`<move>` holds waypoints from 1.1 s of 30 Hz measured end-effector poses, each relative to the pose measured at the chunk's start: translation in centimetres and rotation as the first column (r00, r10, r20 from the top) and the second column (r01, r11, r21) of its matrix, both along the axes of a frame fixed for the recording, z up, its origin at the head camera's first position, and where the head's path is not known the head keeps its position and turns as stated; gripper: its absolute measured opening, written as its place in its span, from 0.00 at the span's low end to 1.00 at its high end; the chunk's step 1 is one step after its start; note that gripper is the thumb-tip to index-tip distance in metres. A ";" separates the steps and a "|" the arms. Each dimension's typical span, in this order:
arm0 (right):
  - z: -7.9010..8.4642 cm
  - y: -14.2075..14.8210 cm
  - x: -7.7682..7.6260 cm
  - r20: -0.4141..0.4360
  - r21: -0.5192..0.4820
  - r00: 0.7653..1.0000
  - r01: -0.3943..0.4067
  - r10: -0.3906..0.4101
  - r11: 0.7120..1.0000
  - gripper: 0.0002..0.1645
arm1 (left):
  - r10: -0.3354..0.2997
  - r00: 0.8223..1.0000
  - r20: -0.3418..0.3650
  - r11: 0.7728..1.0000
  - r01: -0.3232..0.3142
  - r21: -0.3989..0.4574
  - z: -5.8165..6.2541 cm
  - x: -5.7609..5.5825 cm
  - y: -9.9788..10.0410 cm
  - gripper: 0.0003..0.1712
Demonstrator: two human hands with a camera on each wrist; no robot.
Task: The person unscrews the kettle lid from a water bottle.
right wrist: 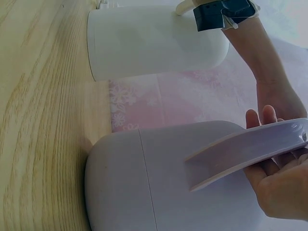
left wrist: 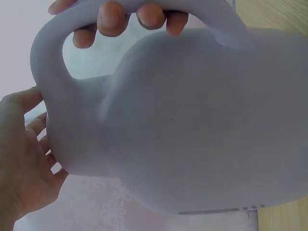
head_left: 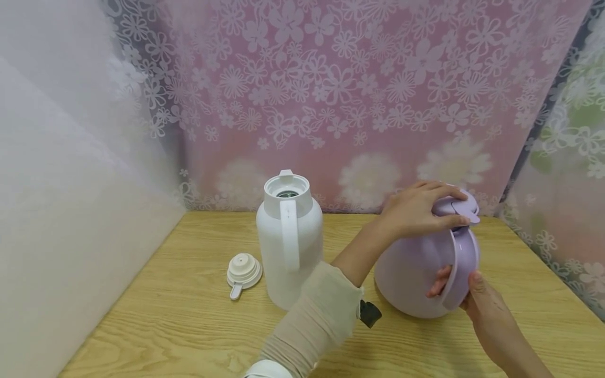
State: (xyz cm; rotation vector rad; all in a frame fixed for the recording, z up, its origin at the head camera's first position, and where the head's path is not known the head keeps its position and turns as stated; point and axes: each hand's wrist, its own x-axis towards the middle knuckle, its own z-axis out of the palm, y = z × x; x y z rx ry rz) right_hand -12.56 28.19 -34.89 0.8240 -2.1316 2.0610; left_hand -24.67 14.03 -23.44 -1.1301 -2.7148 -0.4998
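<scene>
A lilac thermos jug (head_left: 411, 273) stands at the right of the table, its handle toward me. My right hand (head_left: 489, 312) grips the handle (right wrist: 250, 149), fingers passing through the loop. Over the top, my left hand (head_left: 420, 210) holds the jug's lilac lid (head_left: 460, 205) between thumb and fingers. In the left wrist view the left hand (left wrist: 29, 163) is around the jug's top end, and the lid is mostly hidden. To the left stands a white thermos jug (head_left: 295, 236) with its mouth uncovered. Beside it lies a white stopper (head_left: 243, 270) with a tab.
Both jugs rest on a wood-grain table (head_left: 165, 325). Behind it hangs a pink flowered curtain (head_left: 331, 105), with a pale wall (head_left: 85, 173) at the left. The left forearm's beige sleeve (head_left: 316, 315) crosses in front of the white jug's base.
</scene>
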 end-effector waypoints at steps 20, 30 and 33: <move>-0.6 -0.5 0.0 -0.016 -0.048 0.996 0.086 -0.087 0.995 0.29 | 0.329 0.927 -0.179 0.942 -0.336 -0.006 -0.3 2.2 3.4 0.32; -0.3 -0.9 0.0 -0.099 -0.082 0.994 0.038 -0.046 0.996 0.29 | -0.162 0.987 -0.021 0.950 0.162 0.266 -1.8 -1.5 -0.9 0.25; -0.3 -0.7 0.1 -0.118 -0.088 0.992 0.038 -0.048 0.995 0.29 | -0.333 0.943 -0.020 0.855 0.310 0.415 -3.1 -2.8 -1.3 0.24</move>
